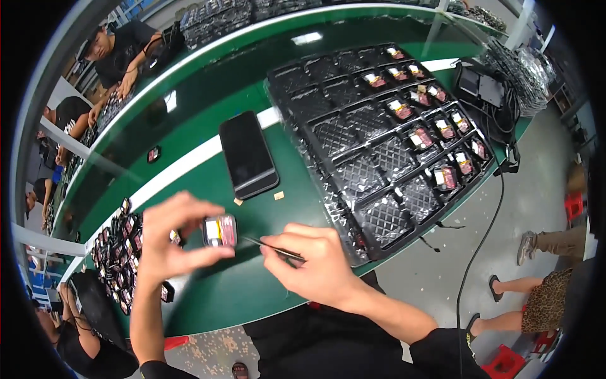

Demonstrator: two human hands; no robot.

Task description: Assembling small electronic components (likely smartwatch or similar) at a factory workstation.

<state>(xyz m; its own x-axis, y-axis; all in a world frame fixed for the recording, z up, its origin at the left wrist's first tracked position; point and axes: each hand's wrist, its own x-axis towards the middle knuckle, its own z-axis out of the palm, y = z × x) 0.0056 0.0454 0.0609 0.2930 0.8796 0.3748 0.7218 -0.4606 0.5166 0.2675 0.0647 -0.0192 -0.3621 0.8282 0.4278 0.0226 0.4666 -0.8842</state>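
My left hand (177, 235) grips a small black-framed electronic unit (220, 232) between thumb and fingers, its white, yellow and pinkish inner face showing. To its right, my right hand (314, 259) pinches a pair of dark tweezers (284, 252), whose tips point at the unit's right edge. Whether they touch it I cannot tell. Beside and behind my left hand lies a heap of similar small units (120, 252). On my right, a black compartment tray (379, 161) carries several such units in its right-hand cells; cells on its left side hold none.
A black smartphone (249, 155) lies on the green bench (252, 284), with small tan scraps (279, 196) near it. One loose unit (153, 154) sits farther left on the green strip. A dark device with cables (483, 88) stands at the right edge. Other people work along the far left.
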